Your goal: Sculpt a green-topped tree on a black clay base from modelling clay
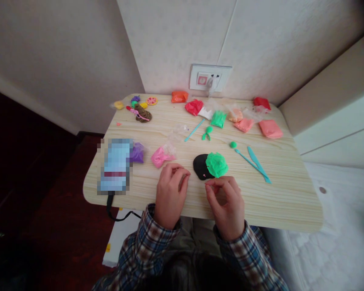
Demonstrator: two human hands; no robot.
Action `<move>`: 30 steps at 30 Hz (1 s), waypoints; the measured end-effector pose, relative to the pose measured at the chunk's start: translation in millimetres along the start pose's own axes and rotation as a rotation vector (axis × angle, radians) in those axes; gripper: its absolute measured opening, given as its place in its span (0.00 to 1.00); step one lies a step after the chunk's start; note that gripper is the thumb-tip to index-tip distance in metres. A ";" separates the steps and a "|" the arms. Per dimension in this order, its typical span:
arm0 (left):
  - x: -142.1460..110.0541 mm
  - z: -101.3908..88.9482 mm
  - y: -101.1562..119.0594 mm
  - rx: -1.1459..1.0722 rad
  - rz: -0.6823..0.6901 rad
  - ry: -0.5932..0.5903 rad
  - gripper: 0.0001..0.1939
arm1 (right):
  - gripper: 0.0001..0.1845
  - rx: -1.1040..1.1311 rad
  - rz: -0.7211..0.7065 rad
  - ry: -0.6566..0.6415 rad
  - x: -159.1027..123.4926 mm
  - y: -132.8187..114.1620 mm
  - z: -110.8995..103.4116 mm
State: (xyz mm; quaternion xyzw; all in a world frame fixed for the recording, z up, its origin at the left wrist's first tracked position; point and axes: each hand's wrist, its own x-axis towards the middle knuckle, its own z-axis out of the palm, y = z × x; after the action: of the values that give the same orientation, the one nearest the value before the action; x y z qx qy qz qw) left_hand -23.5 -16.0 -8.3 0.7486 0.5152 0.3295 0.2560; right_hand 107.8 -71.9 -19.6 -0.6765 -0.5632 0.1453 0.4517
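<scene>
My left hand (170, 194) rests on the wooden table (279, 202) near its front edge, fingers curled together in a loose fist; what it holds is hidden. My right hand (226, 204) is beside it, thumb and fingers pinched together on something too small to make out. Just beyond my hands lies a flat black clay disc (200, 166) with a ruffled green clay lump (216, 164) on its right side. A pink clay lump in clear wrap (160, 157) lies left of the disc.
A blurred phone (115, 165) and purple clay (137, 153) lie at the left. Teal plastic tools (256, 163), a small green ball (233, 144) and a green figure (207, 132) lie mid-table. Several bagged clays (269, 128) line the back. A wall socket (209, 77) is behind.
</scene>
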 end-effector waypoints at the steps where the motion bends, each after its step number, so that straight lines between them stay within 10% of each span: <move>1: -0.1 0.4 -0.3 0.011 0.001 0.005 0.06 | 0.02 0.004 -0.002 0.002 -0.1 0.0 -0.1; 30: 0.1 1.2 -2.4 -0.074 -0.044 0.050 0.08 | 0.02 0.016 -0.032 0.010 -0.6 0.8 -0.6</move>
State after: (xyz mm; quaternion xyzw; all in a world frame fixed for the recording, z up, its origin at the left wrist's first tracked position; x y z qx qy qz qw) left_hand -24.0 -15.2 -10.8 0.7186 0.5252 0.3613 0.2779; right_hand 108.5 -72.7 -20.1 -0.6645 -0.5705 0.1394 0.4622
